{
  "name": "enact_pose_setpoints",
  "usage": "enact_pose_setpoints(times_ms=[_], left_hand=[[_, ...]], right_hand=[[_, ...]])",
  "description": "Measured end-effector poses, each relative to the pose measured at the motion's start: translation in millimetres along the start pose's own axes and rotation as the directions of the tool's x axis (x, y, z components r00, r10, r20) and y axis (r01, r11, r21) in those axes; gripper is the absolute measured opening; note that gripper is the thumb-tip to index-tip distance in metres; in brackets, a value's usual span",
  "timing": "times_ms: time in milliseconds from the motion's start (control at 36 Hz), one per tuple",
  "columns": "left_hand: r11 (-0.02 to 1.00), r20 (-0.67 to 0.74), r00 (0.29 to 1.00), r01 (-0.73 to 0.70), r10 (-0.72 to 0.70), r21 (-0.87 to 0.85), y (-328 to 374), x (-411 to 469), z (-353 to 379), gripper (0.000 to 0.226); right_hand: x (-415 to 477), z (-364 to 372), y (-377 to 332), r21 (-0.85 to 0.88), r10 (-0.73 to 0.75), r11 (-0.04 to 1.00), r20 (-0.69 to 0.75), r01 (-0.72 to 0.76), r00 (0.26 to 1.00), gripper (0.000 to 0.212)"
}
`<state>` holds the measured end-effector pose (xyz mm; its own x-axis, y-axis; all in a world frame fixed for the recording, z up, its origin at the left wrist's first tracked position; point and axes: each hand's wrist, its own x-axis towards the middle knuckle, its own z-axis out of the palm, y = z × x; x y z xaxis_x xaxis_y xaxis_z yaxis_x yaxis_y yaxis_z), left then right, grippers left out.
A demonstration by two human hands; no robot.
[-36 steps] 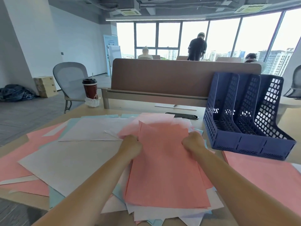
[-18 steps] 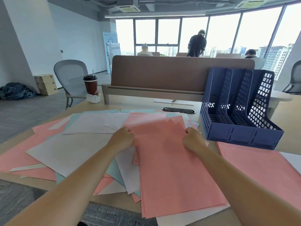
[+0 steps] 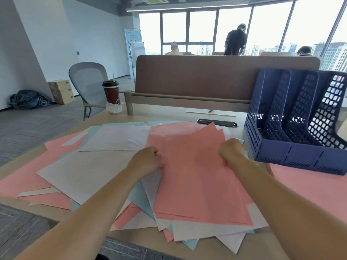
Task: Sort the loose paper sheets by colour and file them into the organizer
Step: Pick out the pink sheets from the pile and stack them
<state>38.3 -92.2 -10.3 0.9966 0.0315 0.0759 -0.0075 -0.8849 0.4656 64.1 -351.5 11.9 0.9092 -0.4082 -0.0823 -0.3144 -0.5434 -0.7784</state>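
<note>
Head view: we see a pale wooden desk (image 3: 165,114) strewn with pink, white and pale-blue paper sheets (image 3: 90,171), with a navy perforated plastic organizer (image 3: 293,158) far right. Our left hand (image 3: 145,162) and right hand (image 3: 231,152) grip the sides of a pink stack (image 3: 197,177).

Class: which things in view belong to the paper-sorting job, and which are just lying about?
Job: pink sheets, gripped by left hand and right hand; white sheets; pale blue sheets; navy organizer.
Lying about: coffee cup; grey chair; cardboard boxes.

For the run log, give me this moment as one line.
step: holding pink stack; left hand: grips its left edge; right hand: grips its right edge; organizer: no sheets visible inside
</note>
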Motion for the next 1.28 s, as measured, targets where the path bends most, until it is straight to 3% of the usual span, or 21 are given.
enact_pose_setpoints(times_ms=[139, 222, 389, 472, 556, 694, 1000, 1111, 1278], left_hand=[[1.0, -0.015, 1.0, -0.025, 0.025, 0.009, -5, 5, -2, 0.033], [1.0, -0.032, 0.999, -0.011, 0.011, -0.012, -10, 12, -4, 0.03], [0.998, -0.027, 0.999, 0.03, -0.031, -0.048, -14, 23, -4, 0.035], [0.993, -0.03, 0.999, 0.038, -0.041, -0.108, -15, 27, -4, 0.034], [0.983, -0.059, 0.996, 0.05, -0.061, -0.179, -14, 28, -7, 0.028], [0.948, -0.083, 0.985, 0.118, -0.148, -0.296, -14, 27, -5, 0.021], [0.858, -0.111, 0.951, 0.206, -0.289, -0.471, -6, 35, -11, 0.042], [0.841, -0.076, 0.945, 0.245, -0.319, -0.483, -7, 41, -13, 0.029], [0.814, -0.026, 0.951, 0.249, -0.308, -0.525, -10, 47, -12, 0.03]], right_hand=[[10, 12, -13, 0.046, 0.025, 0.999, -0.06, -0.022, 0.998, 0.014], [20, 27, -20, 0.075, 0.012, 0.997, -0.042, -0.009, 0.999, 0.026], [28, 47, -29, 0.112, -0.038, 0.993, -0.007, 0.039, 0.999, 0.007], [31, 50, -29, 0.144, -0.038, 0.989, 0.014, 0.036, 0.999, 0.016], [36, 50, -27, 0.107, -0.045, 0.993, 0.002, 0.045, 0.999, 0.026], [36, 50, -23, 0.031, -0.136, 0.99, 0.005, 0.136, 0.991, 0.02], [33, 57, -20, -0.01, -0.252, 0.968, -0.053, 0.252, 0.966, 0.04], [34, 58, -21, -0.076, -0.319, 0.947, -0.124, 0.312, 0.94, 0.043], [29, 51, -22, -0.088, -0.296, 0.953, -0.082, 0.289, 0.952, 0.021]])
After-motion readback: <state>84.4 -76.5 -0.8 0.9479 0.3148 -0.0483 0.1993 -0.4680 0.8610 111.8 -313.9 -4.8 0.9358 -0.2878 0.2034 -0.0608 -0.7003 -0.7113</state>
